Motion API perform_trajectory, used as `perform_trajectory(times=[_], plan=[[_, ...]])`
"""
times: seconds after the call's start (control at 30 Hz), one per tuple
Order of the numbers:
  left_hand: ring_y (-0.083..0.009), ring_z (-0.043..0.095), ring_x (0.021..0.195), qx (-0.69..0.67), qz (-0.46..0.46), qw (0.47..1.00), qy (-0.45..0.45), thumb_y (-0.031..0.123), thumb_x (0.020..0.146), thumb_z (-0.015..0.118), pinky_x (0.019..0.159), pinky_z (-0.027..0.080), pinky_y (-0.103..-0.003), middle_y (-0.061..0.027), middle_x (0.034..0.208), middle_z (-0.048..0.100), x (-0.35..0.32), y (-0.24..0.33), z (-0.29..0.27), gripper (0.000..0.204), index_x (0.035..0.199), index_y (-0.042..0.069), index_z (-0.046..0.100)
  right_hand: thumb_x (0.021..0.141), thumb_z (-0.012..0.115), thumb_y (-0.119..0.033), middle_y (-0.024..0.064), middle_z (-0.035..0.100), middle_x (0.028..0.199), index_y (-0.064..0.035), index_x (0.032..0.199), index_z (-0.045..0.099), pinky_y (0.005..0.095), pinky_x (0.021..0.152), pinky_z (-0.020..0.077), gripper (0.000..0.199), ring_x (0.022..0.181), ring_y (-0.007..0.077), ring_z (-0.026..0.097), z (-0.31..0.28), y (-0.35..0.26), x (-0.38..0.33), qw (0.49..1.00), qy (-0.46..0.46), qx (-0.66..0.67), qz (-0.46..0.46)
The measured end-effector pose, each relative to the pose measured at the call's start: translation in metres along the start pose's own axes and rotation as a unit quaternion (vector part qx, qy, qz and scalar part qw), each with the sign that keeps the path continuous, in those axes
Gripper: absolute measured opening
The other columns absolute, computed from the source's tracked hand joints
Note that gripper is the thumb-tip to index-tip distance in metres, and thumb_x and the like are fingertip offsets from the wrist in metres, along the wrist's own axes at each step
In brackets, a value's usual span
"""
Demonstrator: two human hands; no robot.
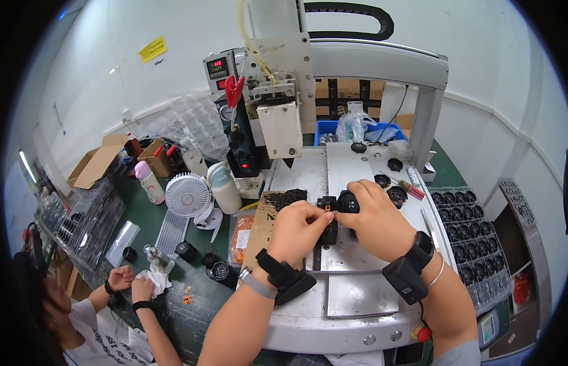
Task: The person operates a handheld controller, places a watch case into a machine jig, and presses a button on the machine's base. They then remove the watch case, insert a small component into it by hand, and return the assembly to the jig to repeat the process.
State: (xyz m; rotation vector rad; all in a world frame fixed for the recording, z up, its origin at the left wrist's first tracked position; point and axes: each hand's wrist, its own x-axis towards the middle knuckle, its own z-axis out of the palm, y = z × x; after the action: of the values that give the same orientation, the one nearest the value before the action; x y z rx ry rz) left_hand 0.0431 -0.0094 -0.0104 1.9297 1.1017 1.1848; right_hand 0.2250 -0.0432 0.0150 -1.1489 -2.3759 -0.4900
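My right hand (381, 219) is closed round a round black part (347, 202), which looks like a watch case. My left hand (296, 230) is pinched at the fingertips beside a black fixture (328, 234) on the machine's bed. A tiny orange piece (327, 208) shows at the left fingertips; whether they grip it or only touch the fixture is hard to make out. The two hands nearly meet over the fixture. Black straps with small boxes sit on both wrists.
The machine's white head (280, 129) hangs beyond my hands. Loose black round parts (395, 165) lie on the bed's far right, near a red-handled tool (414, 192). A tray of black parts (470, 229) stands right. At left are a fan (188, 195), a bottle (224, 189) and a co-worker's hands (131, 283).
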Motion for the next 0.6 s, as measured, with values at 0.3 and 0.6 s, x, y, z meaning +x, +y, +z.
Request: perform_trajectory(times=[0.3,0.6], plan=[[-0.0207,0.058,0.071,0.072,0.230,0.952,0.188,0.007,0.072,0.074,0.066,0.046,-0.027,-0.0105,0.079,0.061,-0.023,0.055,-0.010,0.016,0.081,-0.004,0.066,0.069,0.060,-0.002,0.0229,0.047,0.117,-0.0116,0.099,0.068,0.0435,0.096,0.0369,0.032,0.114,0.0379,0.043,-0.002,-0.001,-0.001,0.999,-0.018,0.017,0.022],[-0.0199,0.053,0.070,0.042,0.255,0.944,0.208,0.004,0.064,0.077,0.064,0.042,-0.028,-0.0077,0.077,0.058,-0.050,0.057,-0.018,0.019,0.075,-0.001,0.064,0.069,0.060,-0.003,0.0227,0.048,0.115,-0.0123,0.101,0.069,0.0437,0.096,0.0369,0.034,0.114,0.0379,0.044,0.000,0.000,-0.001,1.000,-0.011,0.021,0.012]])
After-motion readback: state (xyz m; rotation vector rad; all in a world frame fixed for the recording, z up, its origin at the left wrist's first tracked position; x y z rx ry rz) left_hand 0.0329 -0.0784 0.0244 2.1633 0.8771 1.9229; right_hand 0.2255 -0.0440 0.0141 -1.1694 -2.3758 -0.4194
